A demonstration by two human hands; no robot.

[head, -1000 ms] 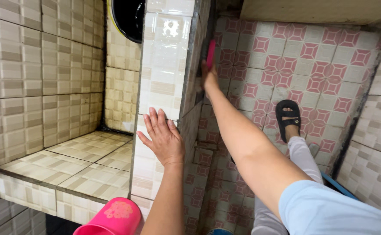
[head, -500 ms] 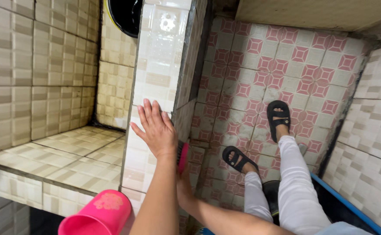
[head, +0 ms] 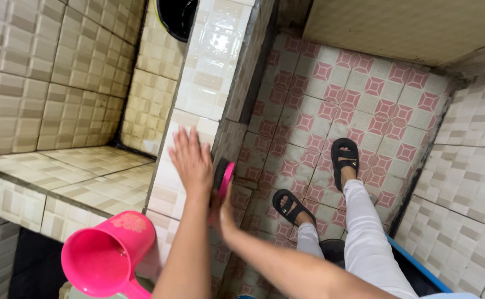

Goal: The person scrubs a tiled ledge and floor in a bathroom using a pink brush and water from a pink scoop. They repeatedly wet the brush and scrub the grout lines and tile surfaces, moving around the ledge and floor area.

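Observation:
My left hand (head: 191, 160) lies flat, fingers apart, on the top of a low white-tiled wall (head: 212, 61). My right hand (head: 222, 207) sits just below and to the right of it, closed on a pink scrub brush (head: 224, 178) pressed against the wall's outer side face. The left forearm partly hides the right hand.
A pink plastic jug (head: 106, 256) stands at the lower left, open mouth up. Left of the wall is a beige-tiled basin (head: 81, 177). A black bucket (head: 178, 16) sits at the top. My feet in black sandals (head: 345, 158) stand on the pink-patterned floor (head: 364, 94).
My right hand with the brush has come from far along the wall's side back toward me, then slightly up beside the left hand. The view has tilted.

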